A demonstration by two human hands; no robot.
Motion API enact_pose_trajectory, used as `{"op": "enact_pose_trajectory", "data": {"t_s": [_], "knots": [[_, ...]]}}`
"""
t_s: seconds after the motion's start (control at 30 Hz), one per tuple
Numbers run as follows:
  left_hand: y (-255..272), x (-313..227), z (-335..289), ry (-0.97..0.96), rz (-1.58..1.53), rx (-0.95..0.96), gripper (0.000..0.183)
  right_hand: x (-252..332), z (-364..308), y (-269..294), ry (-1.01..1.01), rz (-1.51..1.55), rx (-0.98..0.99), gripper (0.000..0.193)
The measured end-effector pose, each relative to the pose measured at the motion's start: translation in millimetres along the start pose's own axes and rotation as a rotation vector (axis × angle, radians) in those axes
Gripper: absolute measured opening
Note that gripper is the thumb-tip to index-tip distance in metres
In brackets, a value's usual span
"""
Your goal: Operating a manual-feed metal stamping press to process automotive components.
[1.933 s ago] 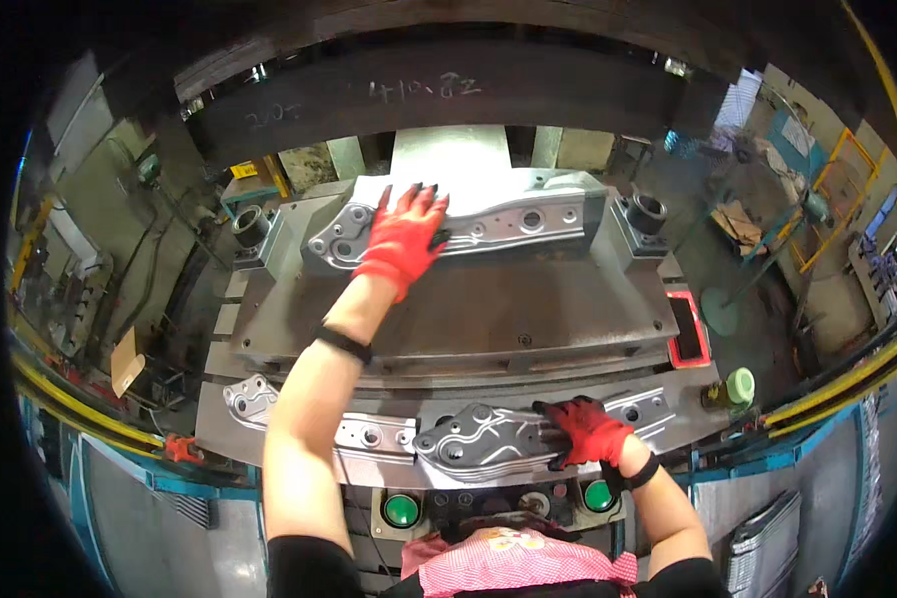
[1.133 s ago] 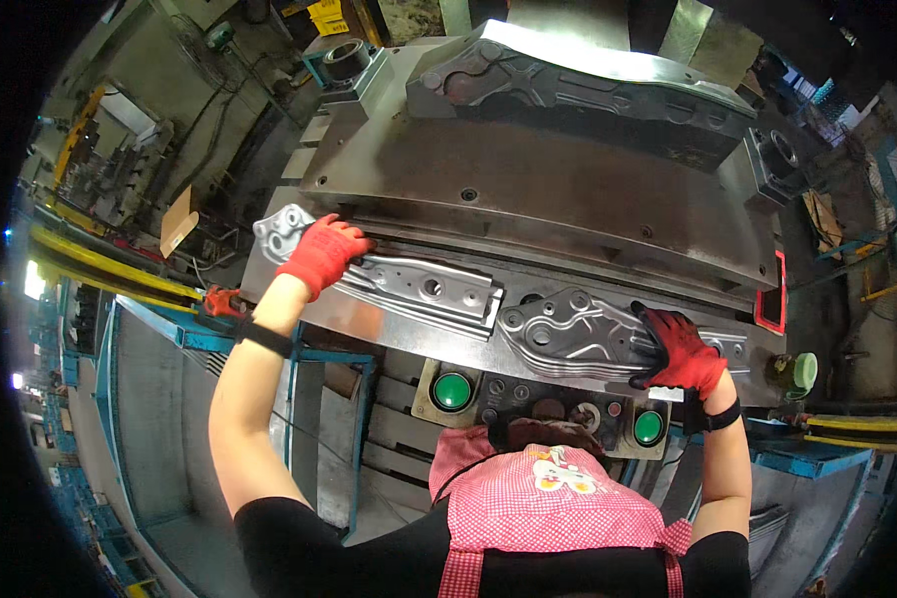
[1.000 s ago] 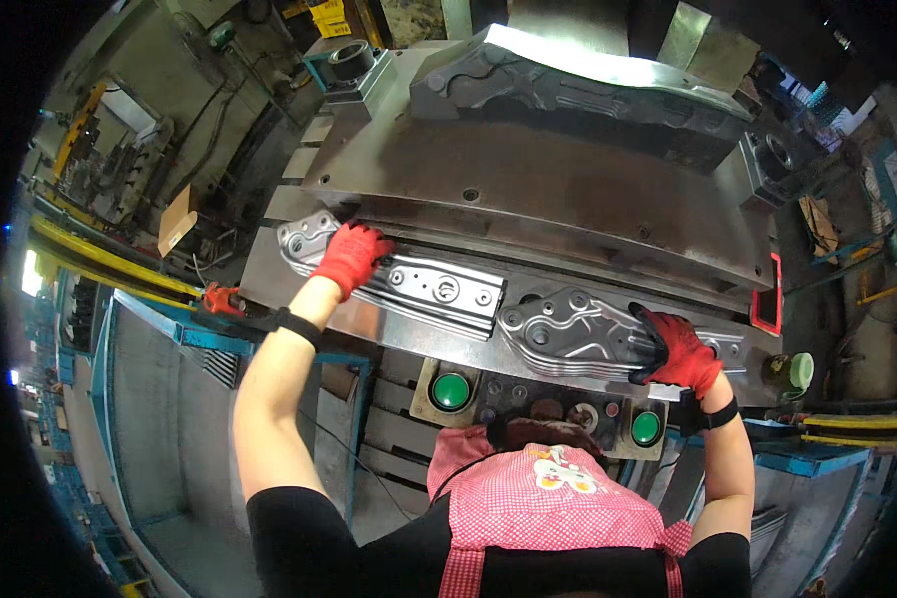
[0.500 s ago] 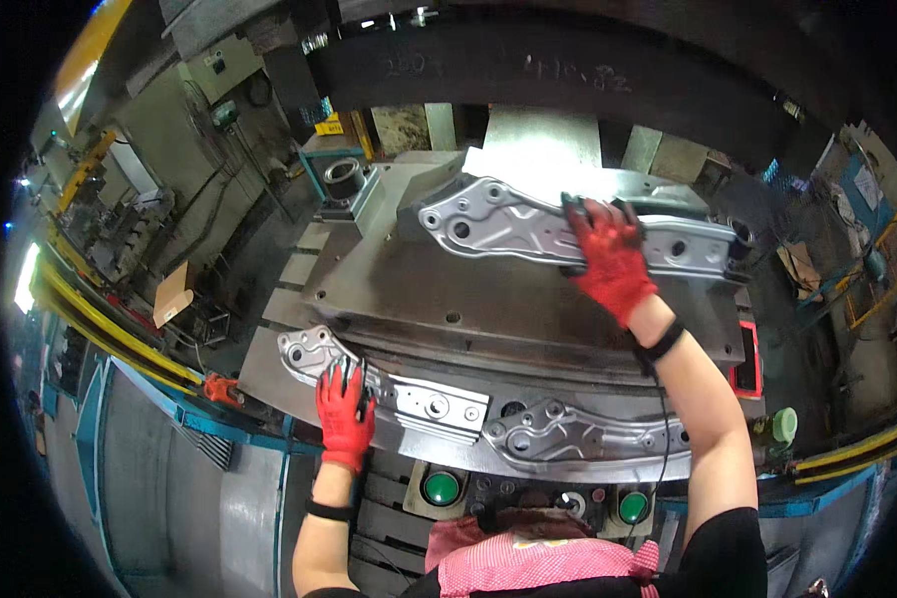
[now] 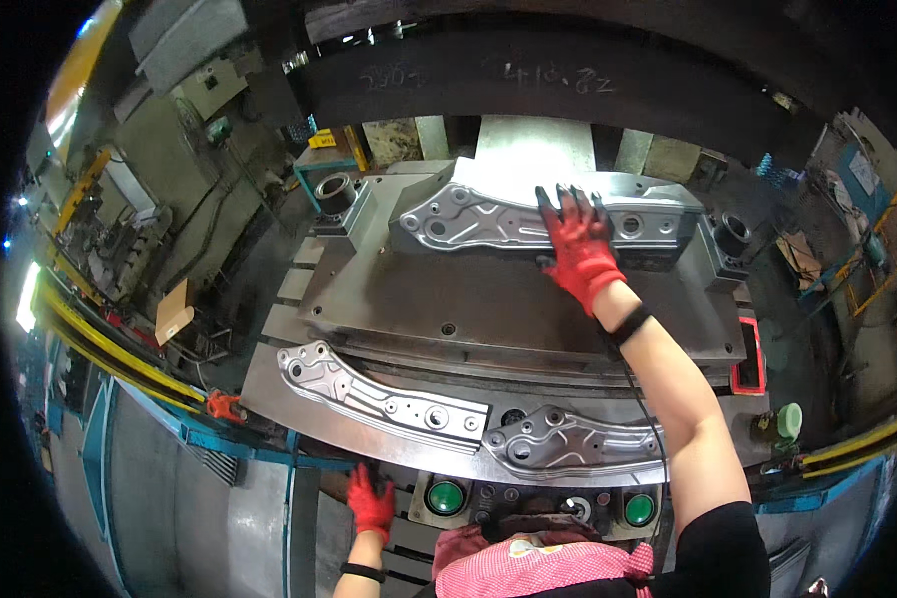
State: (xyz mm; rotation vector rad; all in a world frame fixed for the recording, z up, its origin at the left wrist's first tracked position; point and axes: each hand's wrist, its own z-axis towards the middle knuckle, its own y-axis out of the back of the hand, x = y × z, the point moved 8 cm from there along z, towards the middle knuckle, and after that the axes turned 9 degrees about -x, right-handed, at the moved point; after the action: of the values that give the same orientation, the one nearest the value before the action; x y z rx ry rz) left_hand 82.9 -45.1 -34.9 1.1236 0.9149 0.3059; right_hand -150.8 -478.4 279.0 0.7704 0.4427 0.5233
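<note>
My right hand (image 5: 580, 244), in a red glove with dark fingertips, lies with outstretched fingers on a stamped grey metal bracket (image 5: 493, 225). That long bracket rests on the raised block at the back of the press die (image 5: 389, 289), and my palm hides part of its middle. My left hand (image 5: 371, 506), gloved the same way, is below the front plate, left of a green push button (image 5: 446, 496). Its fingers look apart, with nothing visible in them. A second bracket (image 5: 369, 399) lies on the front plate at left, and a third bracket (image 5: 573, 444) beside it at right.
Round guide bushings stand at the die's left (image 5: 336, 193) and right (image 5: 733, 235). A dark press beam (image 5: 458, 80) spans above. Another green button (image 5: 639, 510) sits at front right, near a green-capped container (image 5: 787, 423). A red frame (image 5: 747, 356) stands at the die's right side.
My right hand and the back bracket have shifted left, uncovering the right bushing. My left hand has left the front-left bracket and come down toward me, beside the left green button.
</note>
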Motion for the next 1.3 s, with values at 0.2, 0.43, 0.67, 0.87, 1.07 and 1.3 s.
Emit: {"op": "enact_pose_trajectory", "data": {"t_s": [0.2,0.43,0.67,0.87,1.07,1.3], "knots": [[-129,22,-45,0.516,-0.461,0.645,0.117,-103,-197,93,-0.382,0.255,-0.177,0.092],[-146,12,-37,0.312,-0.213,0.659,0.144,-156,-604,95,-1.427,0.195,-0.202,0.080],[-140,0,-35,0.345,-0.252,0.623,0.138,-76,-748,-62,-1.582,0.630,0.354,0.102],[-166,24,-37,0.346,-0.258,0.600,0.135,-71,-720,-39,-1.564,0.422,0.466,0.113],[-154,11,-36,0.349,-0.300,0.588,0.137,-71,-717,-37,-1.619,0.445,0.537,0.109],[-153,11,-35,0.299,-0.195,0.556,0.134,-68,-718,-32,-1.649,0.445,0.522,0.111]]}}
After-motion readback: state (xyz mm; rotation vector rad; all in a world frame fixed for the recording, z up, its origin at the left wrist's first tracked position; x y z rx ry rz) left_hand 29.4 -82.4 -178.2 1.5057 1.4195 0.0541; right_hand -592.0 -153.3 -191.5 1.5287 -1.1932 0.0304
